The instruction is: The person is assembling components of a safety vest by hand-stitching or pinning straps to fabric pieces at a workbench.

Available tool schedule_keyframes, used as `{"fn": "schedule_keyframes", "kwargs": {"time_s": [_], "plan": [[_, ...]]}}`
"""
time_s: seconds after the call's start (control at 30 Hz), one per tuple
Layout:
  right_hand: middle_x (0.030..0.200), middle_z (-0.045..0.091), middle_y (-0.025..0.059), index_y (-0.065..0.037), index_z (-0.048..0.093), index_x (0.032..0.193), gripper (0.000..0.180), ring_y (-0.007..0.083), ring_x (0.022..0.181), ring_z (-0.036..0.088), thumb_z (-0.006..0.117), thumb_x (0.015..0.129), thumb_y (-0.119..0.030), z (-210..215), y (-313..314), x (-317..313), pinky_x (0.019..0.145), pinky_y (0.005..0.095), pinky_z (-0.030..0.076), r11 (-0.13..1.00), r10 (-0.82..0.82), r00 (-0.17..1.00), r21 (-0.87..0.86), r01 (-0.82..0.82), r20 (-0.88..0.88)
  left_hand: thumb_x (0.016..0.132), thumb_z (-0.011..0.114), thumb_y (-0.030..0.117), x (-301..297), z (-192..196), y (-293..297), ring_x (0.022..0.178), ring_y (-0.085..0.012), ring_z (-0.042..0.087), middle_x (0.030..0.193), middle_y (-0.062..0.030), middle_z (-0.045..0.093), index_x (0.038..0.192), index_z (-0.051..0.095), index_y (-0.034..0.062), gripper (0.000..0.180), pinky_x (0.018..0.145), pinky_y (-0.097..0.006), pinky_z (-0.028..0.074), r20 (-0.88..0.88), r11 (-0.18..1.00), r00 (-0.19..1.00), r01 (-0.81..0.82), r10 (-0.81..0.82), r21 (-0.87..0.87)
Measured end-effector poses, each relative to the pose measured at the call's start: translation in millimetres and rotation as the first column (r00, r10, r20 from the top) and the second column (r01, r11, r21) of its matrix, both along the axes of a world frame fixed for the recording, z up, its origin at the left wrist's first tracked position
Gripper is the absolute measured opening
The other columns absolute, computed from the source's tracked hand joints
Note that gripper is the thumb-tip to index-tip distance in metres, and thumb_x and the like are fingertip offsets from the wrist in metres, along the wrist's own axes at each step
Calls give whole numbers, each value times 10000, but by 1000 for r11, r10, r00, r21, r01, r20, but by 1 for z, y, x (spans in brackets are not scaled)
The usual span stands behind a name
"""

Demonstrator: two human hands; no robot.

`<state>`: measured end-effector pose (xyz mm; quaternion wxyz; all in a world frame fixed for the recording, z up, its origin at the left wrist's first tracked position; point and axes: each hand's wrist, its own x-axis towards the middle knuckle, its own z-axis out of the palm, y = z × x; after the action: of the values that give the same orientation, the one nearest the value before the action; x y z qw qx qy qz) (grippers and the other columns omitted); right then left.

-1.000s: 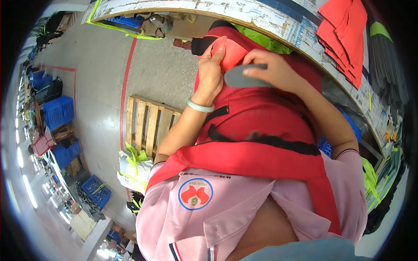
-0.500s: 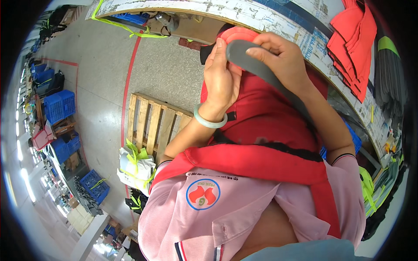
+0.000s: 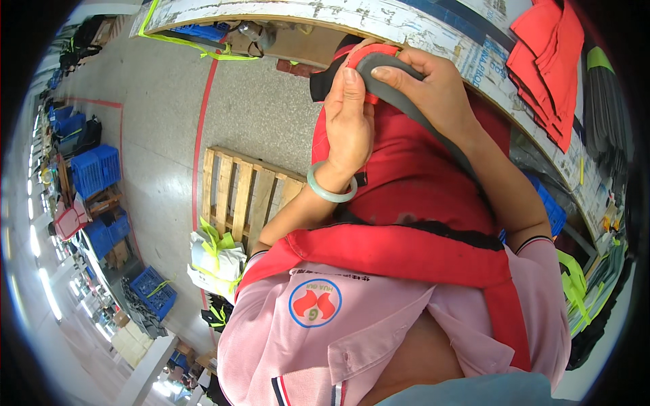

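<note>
A red fabric piece with black trim lies draped over my lap and reaches up to the workbench edge. My left hand, with a pale green bangle at the wrist, grips the top end of the red fabric. My right hand holds a curved grey foam strip against that same top end; the strip runs down under my right forearm. Both hands meet close to the bench edge.
A white workbench curves across the top, with folded red fabric pieces on it at the right. A wooden pallet lies on the grey floor at my left, white tied bundles beside it. Blue crates stand far left.
Both hands have moved up toward the bench edge with the fabric. The grey strip, first lying under my right hand, is now bent over the fabric's top end.
</note>
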<state>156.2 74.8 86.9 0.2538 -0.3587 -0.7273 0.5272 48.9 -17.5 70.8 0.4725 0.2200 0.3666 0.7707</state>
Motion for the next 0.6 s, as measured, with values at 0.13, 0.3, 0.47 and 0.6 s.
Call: {"fn": "schedule_keyframes", "kwargs": {"time_s": [0.13, 0.3, 0.47, 0.6], "plan": [[707, 616, -17, -14, 693, 923, 332, 43, 644, 534, 699, 835, -334, 3, 1, -1, 578, 202, 429, 985, 70, 996, -162, -62, 48, 1031, 367, 316, 0, -6, -1, 1110, -154, 516, 1201, -84, 560, 1310, 454, -22, 447, 987, -283, 384, -45, 999, 998, 39, -38, 28], [736, 650, 6, -29, 701, 994, 355, 47, 669, 556, 720, 815, -334, -4, -8, -10, 599, 214, 449, 909, -1, 970, -404, -100, -242, 1030, 370, 311, 0, -13, -3, 1140, -163, 507, 1221, -100, 551, 1295, 468, -29, 442, 1009, -290, 372, -111, 999, 993, 49, -51, -17], [736, 629, -12, -25, 697, 952, 330, 43, 655, 534, 721, 819, -326, -11, -12, -5, 590, 215, 438, 963, 133, 991, -238, -124, 23, 972, 507, 151, -71, -27, -9, 897, -190, 652, 982, -121, 670, 1119, 598, -52, 266, 818, -314, 536, 71, 954, 980, 195, -184, -226], [698, 605, 14, -14, 681, 887, 354, 70, 615, 513, 734, 795, -352, -18, -20, -8, 567, 240, 423, 969, 199, 980, -151, -194, 18, 935, 536, 44, -94, -30, -3, 912, -223, 664, 990, -155, 666, 1107, 588, -90, 224, 831, -332, 558, 165, 707, 801, 589, -576, -391]]}}
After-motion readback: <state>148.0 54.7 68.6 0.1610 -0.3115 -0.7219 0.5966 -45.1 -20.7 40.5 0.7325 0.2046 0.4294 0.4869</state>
